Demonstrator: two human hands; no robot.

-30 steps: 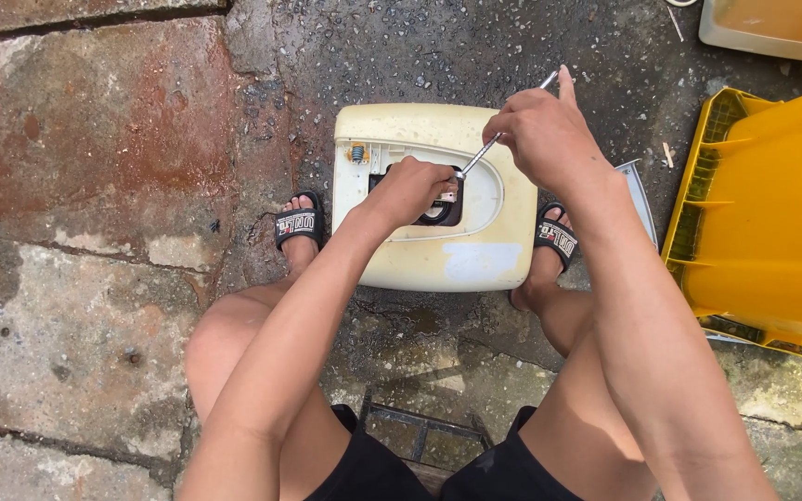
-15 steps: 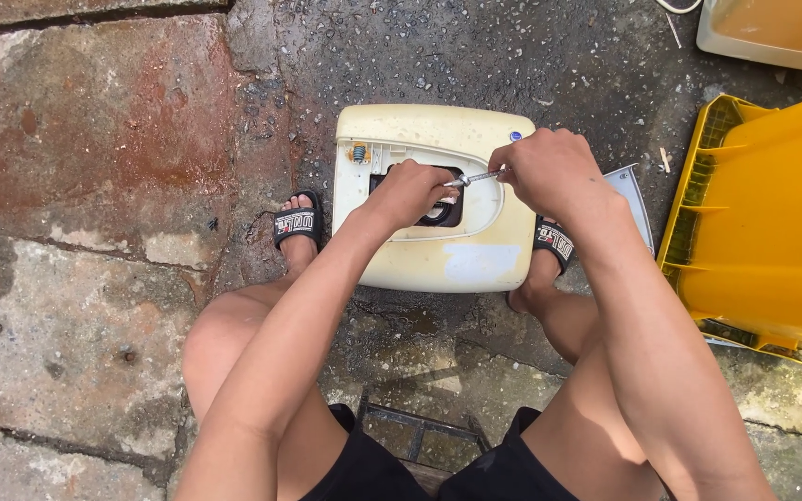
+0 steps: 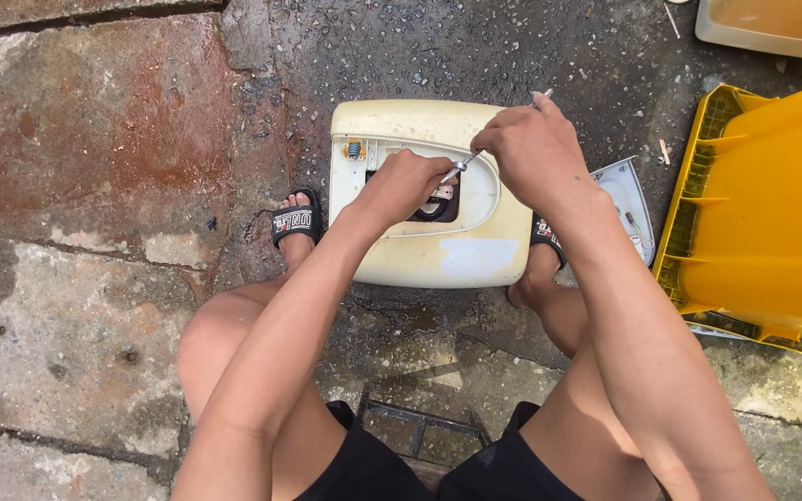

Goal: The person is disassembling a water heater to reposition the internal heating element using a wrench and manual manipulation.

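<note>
A cream plastic appliance casing lies on the wet ground between my feet. My left hand rests on its dark central opening, fingers curled over the parts inside. My right hand grips a slim metal screwdriver whose tip slants down to the opening beside my left fingers. A small spring and screw post shows at the casing's upper left corner.
A yellow plastic bin lies on its side at the right. A pale flat panel lies by my right foot. A cream tub sits at the top right. Reddish paving slabs cover the left.
My right hand dropped toward the casing, then lifted again, swinging the screwdriver's handle end. My left hand stayed on the opening.
</note>
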